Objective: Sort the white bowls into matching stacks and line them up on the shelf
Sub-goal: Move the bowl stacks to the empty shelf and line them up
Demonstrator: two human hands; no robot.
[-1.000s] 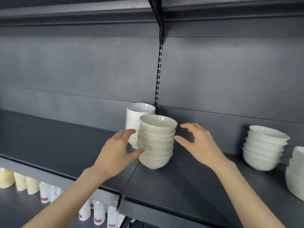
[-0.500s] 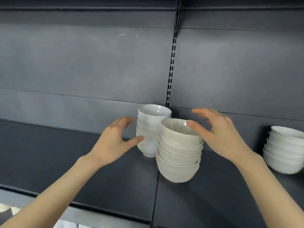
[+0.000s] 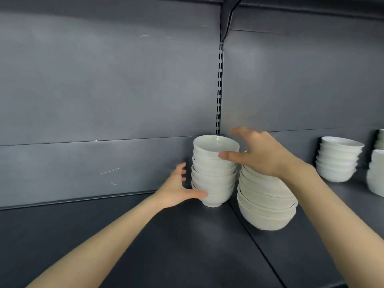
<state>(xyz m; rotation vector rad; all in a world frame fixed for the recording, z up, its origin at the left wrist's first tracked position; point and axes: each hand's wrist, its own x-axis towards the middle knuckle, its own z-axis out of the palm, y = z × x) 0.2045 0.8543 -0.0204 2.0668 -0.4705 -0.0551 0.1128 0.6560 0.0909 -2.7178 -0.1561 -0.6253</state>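
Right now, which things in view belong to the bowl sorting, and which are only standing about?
Part of the job: left hand, right hand, narrow stack, wide stack, right stack, edge bowls, shelf.

Just there: slotted upright, bracket, back panel.

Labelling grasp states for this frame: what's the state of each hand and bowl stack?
left hand: open, thumb on base of narrow stack
right hand: open, fingers spread, above wide stack
narrow stack: upright on shelf
wide stack: on shelf, top hidden by right hand
far stack: upright, untouched
edge stack: cut off by frame
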